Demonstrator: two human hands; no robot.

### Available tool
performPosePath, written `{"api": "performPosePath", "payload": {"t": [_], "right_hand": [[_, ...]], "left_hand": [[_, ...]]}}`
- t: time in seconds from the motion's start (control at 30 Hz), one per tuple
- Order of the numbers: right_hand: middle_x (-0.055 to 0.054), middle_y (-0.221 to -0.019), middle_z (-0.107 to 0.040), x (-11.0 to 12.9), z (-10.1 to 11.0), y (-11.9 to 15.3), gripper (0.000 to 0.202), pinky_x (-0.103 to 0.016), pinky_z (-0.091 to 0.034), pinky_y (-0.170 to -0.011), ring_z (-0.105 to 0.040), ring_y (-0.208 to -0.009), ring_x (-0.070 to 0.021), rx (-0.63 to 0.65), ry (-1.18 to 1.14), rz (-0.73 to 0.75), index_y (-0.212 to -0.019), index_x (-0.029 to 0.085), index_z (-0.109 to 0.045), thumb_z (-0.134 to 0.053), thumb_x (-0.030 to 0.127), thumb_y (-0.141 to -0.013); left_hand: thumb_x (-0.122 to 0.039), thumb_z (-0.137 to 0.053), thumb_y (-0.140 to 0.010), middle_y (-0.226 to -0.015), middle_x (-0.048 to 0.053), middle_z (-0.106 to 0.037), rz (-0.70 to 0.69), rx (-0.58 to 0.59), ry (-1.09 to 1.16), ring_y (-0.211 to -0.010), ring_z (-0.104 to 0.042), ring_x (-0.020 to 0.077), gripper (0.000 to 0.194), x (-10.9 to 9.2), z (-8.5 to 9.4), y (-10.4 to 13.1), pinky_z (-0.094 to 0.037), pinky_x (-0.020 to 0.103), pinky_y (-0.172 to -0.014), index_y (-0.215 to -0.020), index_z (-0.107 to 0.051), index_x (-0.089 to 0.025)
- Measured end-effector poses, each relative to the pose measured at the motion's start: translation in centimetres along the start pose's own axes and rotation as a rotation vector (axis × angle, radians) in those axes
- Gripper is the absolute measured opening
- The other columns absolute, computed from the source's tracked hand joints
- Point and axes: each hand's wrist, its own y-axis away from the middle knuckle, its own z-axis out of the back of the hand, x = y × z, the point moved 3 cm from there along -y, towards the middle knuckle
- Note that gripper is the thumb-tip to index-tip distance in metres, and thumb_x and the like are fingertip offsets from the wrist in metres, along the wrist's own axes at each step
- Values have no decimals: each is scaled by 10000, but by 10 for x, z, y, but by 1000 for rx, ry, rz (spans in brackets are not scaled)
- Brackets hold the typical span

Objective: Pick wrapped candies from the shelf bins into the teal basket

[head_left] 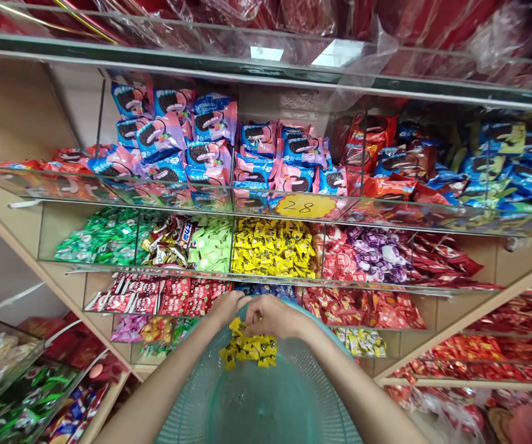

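A teal plastic basket (pixel 331 394) fills the lower middle of the head view, below the shelves. My left hand (pixel 228 308) is at its far rim, with fingers bent over the edge and closed; what they hold, if anything, is hidden. Beside it, my right hand (pixel 273 316) is over the far side of the basket with its fingers curled. Just below both hands is a small cluster of yellow wrapped candies (pixel 250 350), inside the basket's outline. More yellow candies (pixel 273 248) fill a shelf compartment above the hands.
Glass-fronted shelves (pixel 155 268) hold green, purple and red wrapped sweets. Blue and pink cookie packs (pixel 159 137) stand on the upper shelf, behind a yellow price tag (pixel 305 205) reading 28. More candy bins (pixel 29 388) are at lower left, and red packets (pixel 502 357) at right.
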Motion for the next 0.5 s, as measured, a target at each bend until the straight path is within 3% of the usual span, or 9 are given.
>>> {"api": "performPosePath", "payload": {"t": [0.1,0.23,0.5], "right_hand": [[61,-542,-563,-19,-31,-8,99,-170,-311,-473,-497,-538,-79,167,206,-123,-594,184,-662,-750,228,-599],[33,-559,-597,-31,-60,-9,102,-190,-344,-467,-560,-573,-125,270,414,-203,-565,193,-654,-748,157,-572],[-16,-652,-672,-30,-87,-11,128,-230,-478,-584,-645,-681,-181,266,461,-264,-568,190,-649,-765,151,-528]], "left_hand": [[-529,-329,-878,-883,58,-684,0,-33,-9,-869,-618,216,438,0,0,-1,-385,245,-662,-888,-645,-226],[-563,-318,-872,-894,65,-683,3,-34,-17,-895,-616,223,469,2,-2,-3,-392,253,-690,-903,-647,-229],[-562,-303,-877,-912,75,-676,-6,-28,-35,-883,-618,231,477,0,-1,-2,-392,253,-663,-942,-640,-230]]}}
